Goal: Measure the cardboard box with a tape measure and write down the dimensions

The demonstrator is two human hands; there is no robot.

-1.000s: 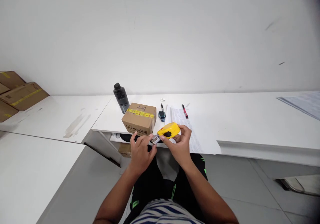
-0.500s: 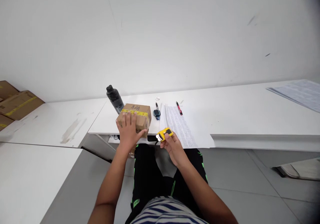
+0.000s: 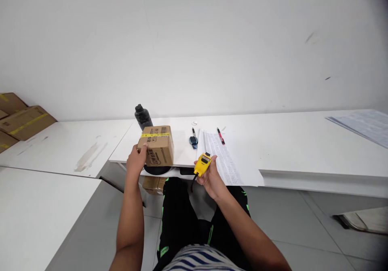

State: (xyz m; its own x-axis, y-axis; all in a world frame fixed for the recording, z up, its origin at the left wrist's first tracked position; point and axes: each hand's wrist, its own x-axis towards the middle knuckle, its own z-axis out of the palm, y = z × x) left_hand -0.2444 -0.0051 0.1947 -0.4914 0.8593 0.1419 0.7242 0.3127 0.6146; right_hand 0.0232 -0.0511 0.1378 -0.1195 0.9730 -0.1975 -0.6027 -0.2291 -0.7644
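Observation:
A taped cardboard box [image 3: 160, 152] is at the table's front edge, its printed side facing me. My left hand [image 3: 137, 160] grips the box's left side, thumb on the near face and fingers mostly hidden behind it. I cannot tell whether the box rests fully on the table. My right hand [image 3: 210, 178] holds a small yellow device [image 3: 202, 164] with a dark window and a black cord dangling from it, just over the near edge of the printed paper sheets [image 3: 222, 158]. What kind of device it is does not show clearly.
Behind the box stands a dark bottle [image 3: 143, 117]. A watch [image 3: 193, 141], a pen [image 3: 193, 131] and a red pen [image 3: 221, 136] lie near the papers. More papers [image 3: 360, 125] are far right, and cardboard boxes [image 3: 27, 121] far left. Another box [image 3: 153, 184] is below the table.
My left hand has slid from the box's top to its left side, and the box has turned and shifted slightly left. The yellow device has rotated more upright in my right hand.

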